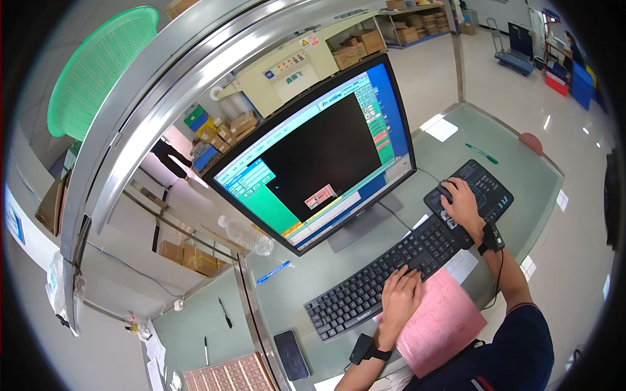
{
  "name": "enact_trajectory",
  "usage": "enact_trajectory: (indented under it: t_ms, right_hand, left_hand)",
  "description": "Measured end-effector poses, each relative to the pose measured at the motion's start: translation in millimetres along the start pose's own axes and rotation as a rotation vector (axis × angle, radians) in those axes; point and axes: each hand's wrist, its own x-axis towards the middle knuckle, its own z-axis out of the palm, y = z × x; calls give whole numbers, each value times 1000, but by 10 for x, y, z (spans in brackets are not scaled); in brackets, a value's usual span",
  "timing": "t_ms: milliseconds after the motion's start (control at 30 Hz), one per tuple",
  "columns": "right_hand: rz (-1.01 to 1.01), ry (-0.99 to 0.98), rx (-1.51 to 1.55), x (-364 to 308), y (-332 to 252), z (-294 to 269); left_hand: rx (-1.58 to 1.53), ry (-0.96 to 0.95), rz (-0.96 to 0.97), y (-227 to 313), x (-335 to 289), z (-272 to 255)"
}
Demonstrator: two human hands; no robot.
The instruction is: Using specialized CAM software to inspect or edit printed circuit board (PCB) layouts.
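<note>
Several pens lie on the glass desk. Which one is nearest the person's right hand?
The green pen, lying beyond the mouse pad where the right hand rests. The blue pen and black pens lie far left.

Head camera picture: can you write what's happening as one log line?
left hand: on keyboard | right hand: on mouse, on mouse pad | pink paper: beside keyboard | monitor: on

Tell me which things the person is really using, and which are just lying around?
In use:
left hand on the black keyboard
right hand on the mouse, on the black mouse pad
monitor
pink paper beside the keyboard

Lying about:
phone
blue pen
green pen
clear plastic bottle
green basket
</note>
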Motion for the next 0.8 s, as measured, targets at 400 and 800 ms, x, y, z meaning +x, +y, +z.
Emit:
enact_trajectory:
  t_ms: [400, 800]
  right_hand:
    - [4, -15, 24, 3, -32, -12]
    - [11, -20, 19, 16, -40, -25]
  left_hand:
    - [-16, 11, -3, -9, -15, -7]
    - [-11, 19, 13, 3, 0, -13]
